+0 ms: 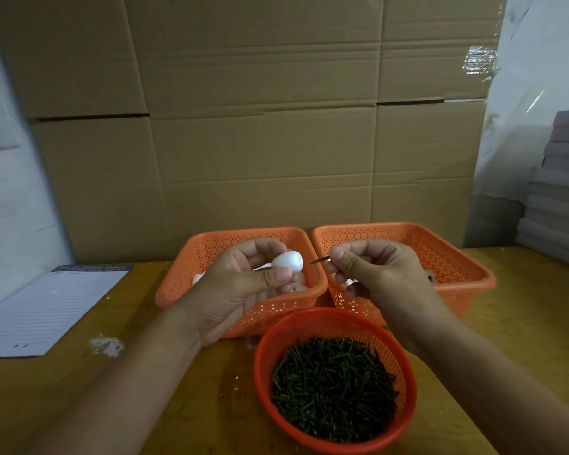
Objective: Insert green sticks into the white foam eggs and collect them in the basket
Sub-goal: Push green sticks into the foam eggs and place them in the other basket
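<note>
My left hand (pixel 243 280) pinches a white foam egg (pixel 287 259) between thumb and fingers, held above the left orange basket (pixel 191 277). My right hand (pixel 372 274) pinches a short green stick (pixel 319 260) whose tip points left at the egg, a small gap apart. More white eggs lie in the left basket, mostly hidden by my hand. The right orange basket (pixel 454 257) sits behind my right hand; its contents are largely hidden. A round red basket (pixel 335 320) near me is full of several green sticks (pixel 334 389).
A lined paper pad (pixel 43 307) lies at the left of the wooden table (pixel 79 389). White foam crumbs (pixel 107 346) are scattered near it. Cardboard boxes (pixel 260 126) form a wall behind the baskets. A stack of grey boards (pixel 559 192) stands at the right.
</note>
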Tool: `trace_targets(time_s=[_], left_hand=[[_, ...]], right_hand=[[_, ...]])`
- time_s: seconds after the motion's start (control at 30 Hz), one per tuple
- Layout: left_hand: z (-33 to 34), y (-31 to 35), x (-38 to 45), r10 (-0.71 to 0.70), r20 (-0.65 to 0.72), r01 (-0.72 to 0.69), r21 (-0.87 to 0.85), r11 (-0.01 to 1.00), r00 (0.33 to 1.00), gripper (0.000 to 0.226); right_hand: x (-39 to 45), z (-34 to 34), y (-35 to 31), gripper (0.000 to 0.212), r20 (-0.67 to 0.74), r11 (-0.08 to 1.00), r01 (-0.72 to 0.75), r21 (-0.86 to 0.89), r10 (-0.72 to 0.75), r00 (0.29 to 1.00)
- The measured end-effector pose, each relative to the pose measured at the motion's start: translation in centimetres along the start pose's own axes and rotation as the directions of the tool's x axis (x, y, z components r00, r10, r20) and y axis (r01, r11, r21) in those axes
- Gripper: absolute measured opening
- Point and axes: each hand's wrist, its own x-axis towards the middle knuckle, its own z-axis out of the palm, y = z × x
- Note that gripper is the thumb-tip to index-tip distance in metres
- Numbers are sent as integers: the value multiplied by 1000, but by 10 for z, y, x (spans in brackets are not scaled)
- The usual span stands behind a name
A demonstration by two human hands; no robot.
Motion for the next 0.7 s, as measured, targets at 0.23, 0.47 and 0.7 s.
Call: trace_targets(time_s=[0.23, 0.47, 0.7], left_hand=[[4, 0, -1, 13, 9, -14, 53, 999, 1000, 28], [4, -1, 0, 8, -11, -7, 61, 998, 1000, 24], [8, -2, -1, 3, 5, -3, 69, 998, 1000, 27]], right_hand=[[-1, 1, 1, 8, -36, 999, 14, -39, -15, 999], [-1, 1, 2, 15, -28, 999, 25, -41, -26, 999], [-1, 3, 7, 8, -7, 999, 11, -39, -12, 1000]])
